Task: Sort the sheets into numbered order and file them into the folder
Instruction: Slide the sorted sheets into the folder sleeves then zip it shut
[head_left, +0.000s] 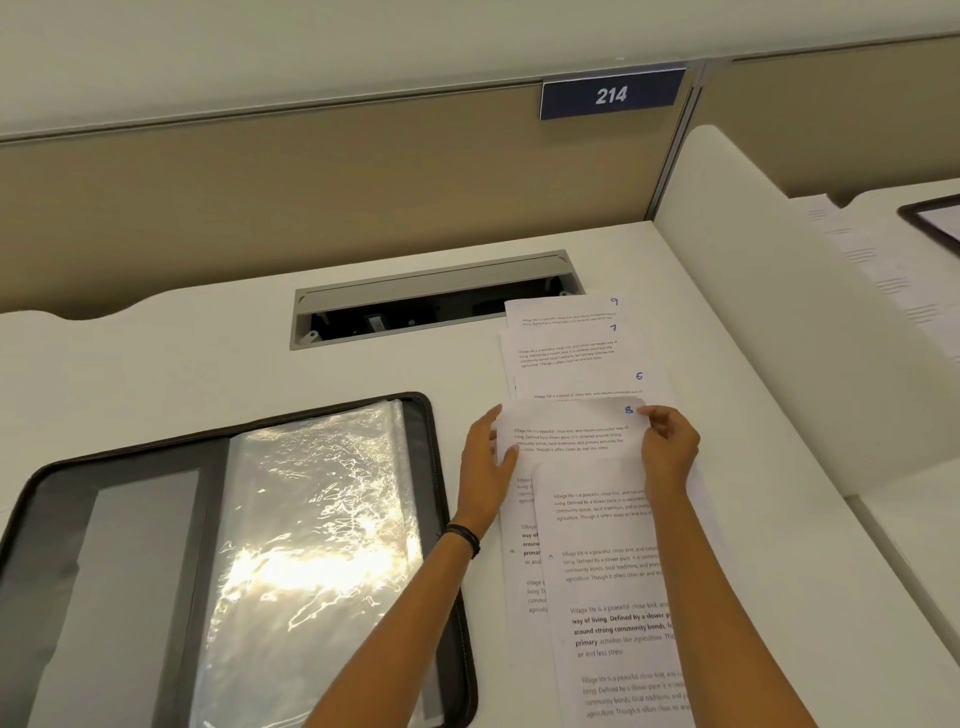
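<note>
From the head camera, the folder (156, 545) is lying open on the left of the desk (208, 364), its clear sleeves (322, 545) catching glare. The sheets are lying to its right in an overlapping column running away from the person. Sheet 9 (561, 309) is sitting farthest back, its top edge hanging over the cable tray (436, 301). Sheet 7 (561, 348) and sheet 6 (582, 384) are following nearer.

Sheet 8 (571, 431) is overlapping the lower part of sheet 6. The left hand (485, 467) is gripping its left edge, thumb on top. The right hand (667, 452), fingers curled, is pinching its top right corner just beside the handwritten number. More sheets (613, 597) are lying nearer, between the forearms, the topmost covering the bottom of sheet 8; their numbers are not showing.

A dark band (462, 538) is circling the left wrist. A blue sign (612, 95) reading 214 is hanging on the partition behind the desk.
</note>
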